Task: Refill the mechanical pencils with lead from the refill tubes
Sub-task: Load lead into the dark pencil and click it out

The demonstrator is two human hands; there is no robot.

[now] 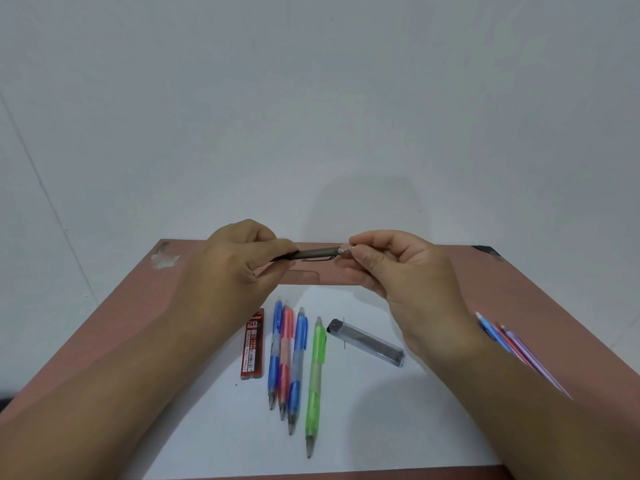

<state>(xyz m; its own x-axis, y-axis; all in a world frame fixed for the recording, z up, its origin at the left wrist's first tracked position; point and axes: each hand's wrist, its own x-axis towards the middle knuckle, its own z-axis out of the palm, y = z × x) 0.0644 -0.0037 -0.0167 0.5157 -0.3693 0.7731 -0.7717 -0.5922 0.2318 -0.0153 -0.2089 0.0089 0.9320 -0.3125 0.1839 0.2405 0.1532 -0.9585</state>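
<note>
A dark grey mechanical pencil (pixel 317 253) is held level above the far part of the table. My left hand (pixel 239 261) grips its tip end. My right hand (pixel 398 268) pinches its cap end between thumb and fingertips. Below on white paper (pixel 381 410) lie several pencils side by side: blue (pixel 275 351), red (pixel 285 358), another blue (pixel 298 365) and green (pixel 316 379). A red 2B lead refill tube (pixel 252 344) lies left of them. A clear refill tube with a black cap (pixel 367 341) lies to their right.
The brown table (pixel 121 327) meets a pale wall at its far edge. Several thin pencils, blue, pink and purple (pixel 519 351), lie at the right, partly behind my right forearm. Torn tape patches mark the table's far corners.
</note>
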